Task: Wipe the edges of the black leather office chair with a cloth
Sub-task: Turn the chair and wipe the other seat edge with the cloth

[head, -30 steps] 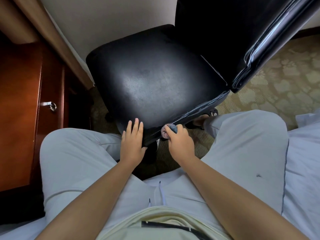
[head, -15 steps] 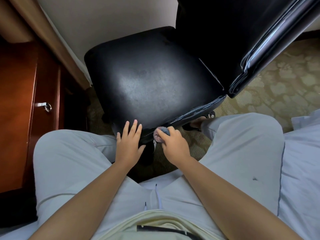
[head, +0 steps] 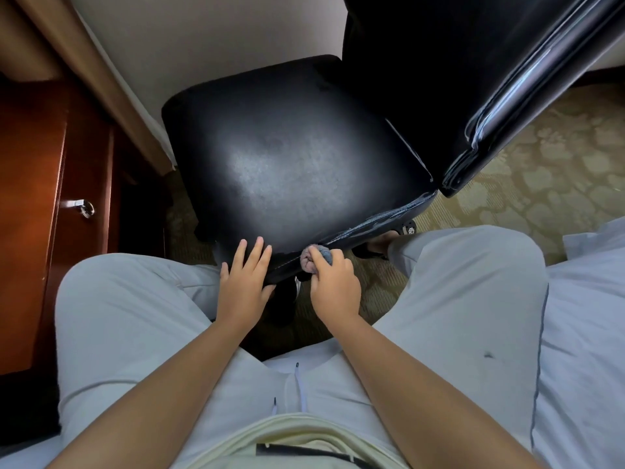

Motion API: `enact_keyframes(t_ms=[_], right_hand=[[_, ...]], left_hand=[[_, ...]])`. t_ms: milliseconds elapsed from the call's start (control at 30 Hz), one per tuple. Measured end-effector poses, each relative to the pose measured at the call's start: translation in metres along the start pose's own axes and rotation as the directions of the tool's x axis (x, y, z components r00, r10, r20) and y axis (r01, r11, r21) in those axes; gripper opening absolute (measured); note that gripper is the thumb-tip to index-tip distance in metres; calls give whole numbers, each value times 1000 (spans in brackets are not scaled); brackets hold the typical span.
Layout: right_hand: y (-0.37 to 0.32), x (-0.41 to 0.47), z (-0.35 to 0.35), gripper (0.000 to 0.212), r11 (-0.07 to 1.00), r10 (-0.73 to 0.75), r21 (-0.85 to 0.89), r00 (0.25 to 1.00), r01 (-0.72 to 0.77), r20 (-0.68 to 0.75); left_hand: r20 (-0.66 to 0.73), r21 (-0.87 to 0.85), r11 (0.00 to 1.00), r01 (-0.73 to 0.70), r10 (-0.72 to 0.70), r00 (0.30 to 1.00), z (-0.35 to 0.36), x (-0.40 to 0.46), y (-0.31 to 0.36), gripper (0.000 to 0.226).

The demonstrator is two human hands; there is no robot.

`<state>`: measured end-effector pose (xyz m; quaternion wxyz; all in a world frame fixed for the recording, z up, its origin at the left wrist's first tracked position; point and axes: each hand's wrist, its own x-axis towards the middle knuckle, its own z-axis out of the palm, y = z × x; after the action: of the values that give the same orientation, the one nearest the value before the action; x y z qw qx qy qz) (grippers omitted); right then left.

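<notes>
A: Item one, far left: dark red-brown wooden cabinet (head: 30,214) with a small silver metal pull (head: 81,206). What does it cost me in room?

B: It hems the left side. I see only a narrow strip of patterned carpet between it and the black leather office chair (head: 291,164), so I judge any sweep toward that corner will be cramped.

A: Item two, the chair. Location and handling?

B: Directly ahead, its seat between my knees, the glossy backrest rising at upper right. I judge it heavy but on castors, one showing under the near edge (head: 410,228), so it may roll if pushed. The leather looks smooth and slippery, padded soft, with a stitched seam along the near edge.

A: Item three, left hand (head: 245,282)?

B: Flat, fingers straight, resting on the near left corner of the seat. Grasping nothing; I take it as a brace.

A: Item four, right hand (head: 334,286)?

B: Fingers curled round a small bunched grey-and-pink cloth (head: 313,260), pressing it to the seam just beside the left hand. Cloth is soft and light.

A: Item five, room rightward?

B: The near edge runs free up to the backrest joint; beige patterned carpet (head: 541,170) is open beyond. White bedding (head: 588,333) lies far right, well apart.
</notes>
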<state>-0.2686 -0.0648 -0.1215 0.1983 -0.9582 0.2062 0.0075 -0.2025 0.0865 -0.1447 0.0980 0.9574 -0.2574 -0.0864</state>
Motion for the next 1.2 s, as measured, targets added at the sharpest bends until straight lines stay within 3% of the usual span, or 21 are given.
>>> enact_keyframes(t_ms=[67,200,333,433,500,633,700,833,867,1000,1033,1100,1200], right_hand=[[1,0,4,52,1000,7,7,1000,-7,-4],[2,1,5,50,987,-159,28,987,158,37],[4,3,4,51,998,45,41,999,-45,-9],[-2,-1,9,52,989,-148,12,989,148,30],[-4,-3,14,51,980,-201,8,979,201,37],[-4,-1,12,52,999,22,43,999,-21,-26],[-3,2,8,53,998,51,33,998,-49,-40],[-10,-3,8,50,978,-209,40,977,207,47],[-10,-3,8,49,978,-209,33,977,207,33],[7,12,-2,48,978,201,68,979,-198,-44],[13,14,-4,49,972,232,33,972,-231,-42],[16,12,-5,48,994,110,-24,994,-111,-23],[4,6,-6,45,980,-199,18,977,198,82]], left_hand=[[12,-16,1000,7,-7,1000,0,0,-1,72],[-8,11,1000,16,-16,1000,0,0,-1,73],[-31,-38,999,23,-24,999,1,-2,-2,74],[-22,-59,998,33,-35,999,0,-2,-1,73],[-3,-69,997,38,-39,999,-1,-2,-2,71],[-17,-91,995,33,-34,999,-1,-2,-3,72],[-20,-86,996,26,-28,999,-1,-2,-4,72],[-21,-43,999,29,-30,999,1,-1,-3,74],[-20,-27,999,31,-31,999,2,-1,-2,76],[-67,25,1000,5,-3,998,5,-2,-3,81],[-75,40,999,3,0,997,6,-2,-3,81],[-96,69,998,-4,11,995,5,-1,-2,80],[-110,129,992,-16,30,993,7,1,0,82]])
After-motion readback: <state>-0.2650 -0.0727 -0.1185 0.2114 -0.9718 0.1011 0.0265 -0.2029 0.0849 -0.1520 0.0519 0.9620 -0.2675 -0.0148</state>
